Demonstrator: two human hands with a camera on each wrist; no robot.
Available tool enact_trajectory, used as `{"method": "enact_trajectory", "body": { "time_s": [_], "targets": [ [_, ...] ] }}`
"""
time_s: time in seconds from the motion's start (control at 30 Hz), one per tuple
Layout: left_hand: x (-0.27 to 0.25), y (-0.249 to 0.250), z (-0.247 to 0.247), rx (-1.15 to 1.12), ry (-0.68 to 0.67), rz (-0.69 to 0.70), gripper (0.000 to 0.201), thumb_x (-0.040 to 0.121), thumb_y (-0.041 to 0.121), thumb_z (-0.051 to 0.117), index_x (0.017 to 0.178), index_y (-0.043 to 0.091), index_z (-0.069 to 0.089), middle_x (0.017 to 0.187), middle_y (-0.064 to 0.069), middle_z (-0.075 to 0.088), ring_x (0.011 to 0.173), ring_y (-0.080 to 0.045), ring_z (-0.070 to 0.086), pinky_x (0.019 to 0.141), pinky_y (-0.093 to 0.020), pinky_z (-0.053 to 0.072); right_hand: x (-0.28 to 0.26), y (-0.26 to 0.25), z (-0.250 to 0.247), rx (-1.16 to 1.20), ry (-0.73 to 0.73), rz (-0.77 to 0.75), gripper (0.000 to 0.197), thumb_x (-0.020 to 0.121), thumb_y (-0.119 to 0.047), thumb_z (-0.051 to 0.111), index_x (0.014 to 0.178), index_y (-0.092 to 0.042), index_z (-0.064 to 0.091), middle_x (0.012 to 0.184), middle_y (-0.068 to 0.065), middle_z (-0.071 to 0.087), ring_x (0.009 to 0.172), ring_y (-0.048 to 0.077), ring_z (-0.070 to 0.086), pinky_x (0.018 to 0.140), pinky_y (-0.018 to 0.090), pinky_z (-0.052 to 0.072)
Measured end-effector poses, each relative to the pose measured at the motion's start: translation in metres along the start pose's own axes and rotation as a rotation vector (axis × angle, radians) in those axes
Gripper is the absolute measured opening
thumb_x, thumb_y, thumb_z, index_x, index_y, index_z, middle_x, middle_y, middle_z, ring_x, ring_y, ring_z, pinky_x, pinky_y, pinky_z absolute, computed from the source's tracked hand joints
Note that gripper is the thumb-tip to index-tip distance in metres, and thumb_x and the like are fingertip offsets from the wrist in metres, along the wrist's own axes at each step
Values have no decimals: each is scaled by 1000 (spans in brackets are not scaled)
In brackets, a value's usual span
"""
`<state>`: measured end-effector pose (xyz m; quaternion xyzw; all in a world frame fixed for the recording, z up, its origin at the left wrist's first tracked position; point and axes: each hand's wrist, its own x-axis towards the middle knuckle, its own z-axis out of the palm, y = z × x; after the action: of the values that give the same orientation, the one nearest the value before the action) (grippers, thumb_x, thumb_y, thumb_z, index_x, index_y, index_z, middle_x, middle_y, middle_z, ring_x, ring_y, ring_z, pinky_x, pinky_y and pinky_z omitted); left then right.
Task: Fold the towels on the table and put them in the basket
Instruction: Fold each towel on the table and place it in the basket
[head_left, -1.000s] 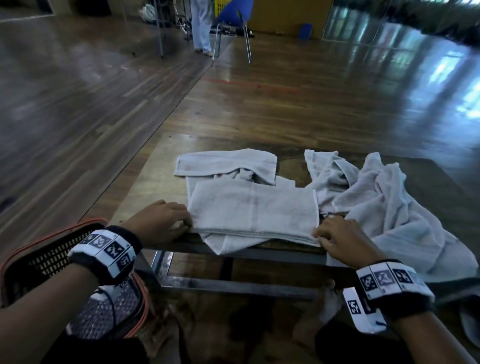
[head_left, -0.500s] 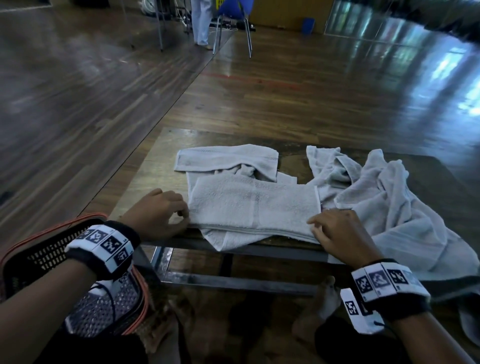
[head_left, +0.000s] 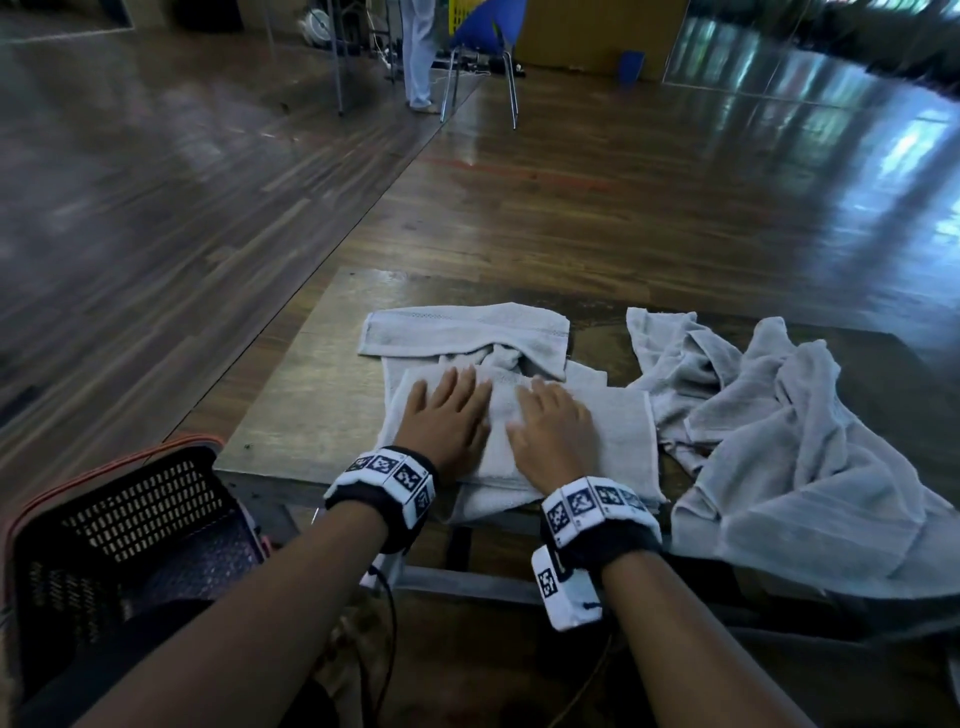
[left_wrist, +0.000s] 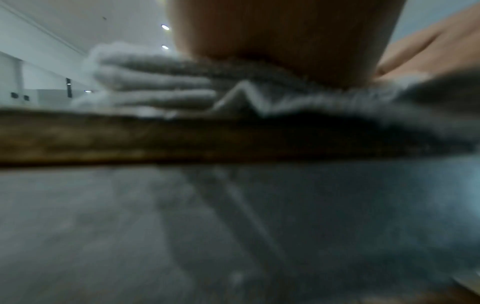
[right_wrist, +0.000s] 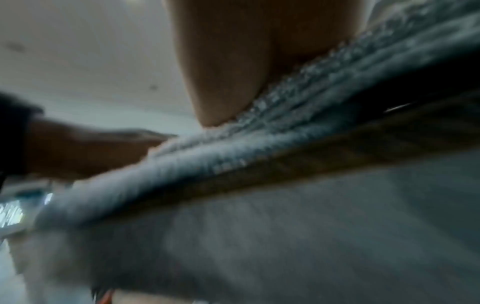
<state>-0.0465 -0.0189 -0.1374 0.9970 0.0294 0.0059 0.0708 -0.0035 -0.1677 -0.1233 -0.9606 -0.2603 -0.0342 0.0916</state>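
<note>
A folded grey towel (head_left: 621, 439) lies at the near edge of the low wooden table (head_left: 306, 395). Both my hands press flat on top of it, side by side, fingers straight. My left hand (head_left: 444, 410) covers its left half and my right hand (head_left: 553, 423) its middle. In the left wrist view the towel (left_wrist: 155, 82) shows as stacked layers under my palm (left_wrist: 285, 41). The right wrist view is blurred, with the towel edge (right_wrist: 233, 156) under my palm (right_wrist: 228, 72). Another towel (head_left: 467, 332) lies partly under it, further back. A black mesh basket (head_left: 130, 530) with an orange rim sits at lower left.
A heap of unfolded grey towels (head_left: 795, 447) covers the right part of the table and hangs over its near edge. Beyond the table are the wooden floor, a blue chair (head_left: 483, 47) and a standing person's legs (head_left: 418, 52).
Both hands have left the folded towel's left and right ends and moved onto its top, where they now lie flat. The camera view has tilted and come closer.
</note>
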Motion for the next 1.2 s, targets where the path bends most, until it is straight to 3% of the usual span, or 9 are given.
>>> {"method": "enact_trajectory", "body": {
  "time_s": [0.13,0.3,0.43,0.57,0.7,0.83,0.93,1.1,1.2],
  "targets": [
    [-7,-14,19,35,-16,-16,58,93,55,4,147,37,-4,159,5,-8,147,-16,-7,114,-48,-9,-18,14,19,-62,-133,-71,60,95,-54,20,148,-26,17,159,2,14,145,19,12,116,45,10],
    [-22,-39,16,39,-23,-49,70,80,72,-2,145,44,-6,158,10,-10,146,-17,-9,114,-51,-8,-39,58,12,-126,-181,5,96,67,-82,-11,148,-34,7,160,1,-1,147,19,-5,117,47,-2],
    [-38,-47,9,41,-29,-89,78,75,74,-6,146,41,-7,159,6,-11,147,-20,-7,114,-52,-5,-53,87,4,-157,-213,136,102,62,-87,-12,148,-34,-3,159,0,-11,146,18,-14,116,50,-7],
    [-53,-55,-5,70,-82,-154,72,88,66,12,149,28,0,159,-4,-1,147,-21,0,114,-52,-3,-60,99,-8,-184,-252,188,102,63,-87,-10,149,-32,-3,159,2,-14,145,22,-15,116,50,-10],
    [-67,-64,-28,-21,4,-244,43,90,52,41,118,22,48,124,-4,54,117,-23,46,99,-44,23,-47,76,-28,13,-143,196,97,70,-83,5,149,-26,9,159,8,-2,146,24,-4,119,47,2],
    [-80,-64,-36,-269,-68,-336,33,86,45,57,102,17,59,104,-3,65,97,-24,59,89,-37,44,-15,24,-46,232,24,88,79,82,-72,23,141,-20,34,152,10,28,141,26,21,116,46,17],
    [-83,-66,-39,-454,-65,-405,28,82,38,66,81,10,66,85,-7,66,82,-26,61,70,-32,49,17,-23,-55,272,104,-66,51,90,-57,41,121,-19,57,124,5,60,120,26,49,104,43,31],
    [-70,-68,-42,-565,-145,-502,49,80,41,68,46,13,47,48,-6,48,55,-30,51,52,-28,36,83,-86,-40,14,-216,-177,39,95,-44,37,127,-26,50,132,0,56,126,23,43,104,44,24],
    [-63,-66,-38,-531,-187,-478,40,84,41,62,74,2,61,85,-21,63,86,-37,62,73,-39,51,111,-108,-21,-210,-416,-203,40,97,-43,36,131,-24,46,136,4,52,129,25,39,103,45,22]
  ]
}}
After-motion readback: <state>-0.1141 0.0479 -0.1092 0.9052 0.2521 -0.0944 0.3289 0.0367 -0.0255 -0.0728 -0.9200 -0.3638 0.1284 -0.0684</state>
